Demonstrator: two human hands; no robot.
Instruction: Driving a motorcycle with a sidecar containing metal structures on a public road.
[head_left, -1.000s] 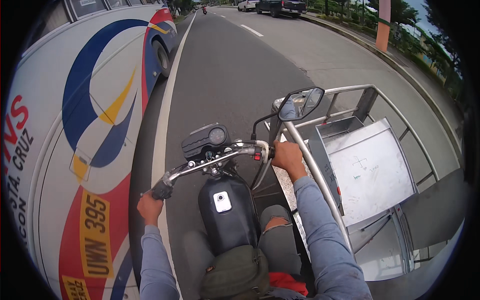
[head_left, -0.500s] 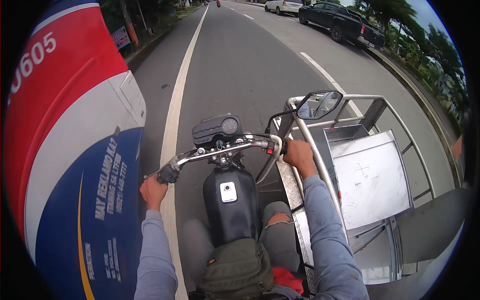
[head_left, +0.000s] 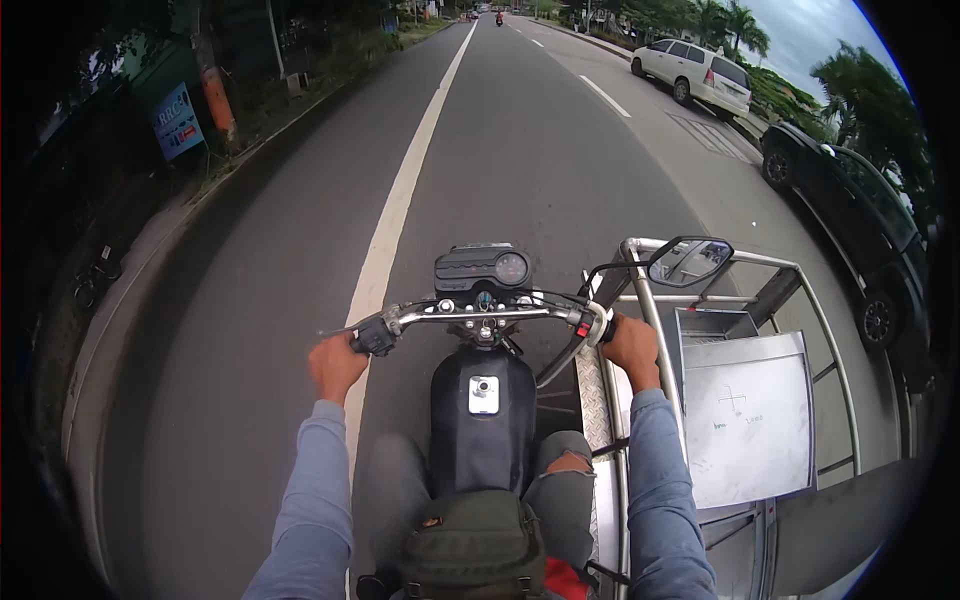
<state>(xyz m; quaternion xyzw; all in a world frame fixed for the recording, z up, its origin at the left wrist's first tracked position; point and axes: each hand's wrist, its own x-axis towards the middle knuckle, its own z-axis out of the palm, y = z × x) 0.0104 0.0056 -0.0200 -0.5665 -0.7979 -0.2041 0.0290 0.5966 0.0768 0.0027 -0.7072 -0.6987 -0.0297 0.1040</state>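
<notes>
I sit astride a motorcycle with a black fuel tank. My left hand is closed round the left grip of the handlebar, beside a black switch block. Round the right grip, my right hand is closed too, next to a red switch. Both grips are mostly covered by my fingers. Between the bars sits a black instrument cluster. A dark green bag rests at my lap. Above my right hand is a mirror.
A metal-framed sidecar carrying a pale metal panel is on my right. A dark pickup and a white van stand at the right roadside. A white line runs along the road. Far ahead is another motorcycle.
The large red, white and blue vehicle at my left has gone out of view. The dark pickup and white van now appear closer. Both hands remain on the grips.
</notes>
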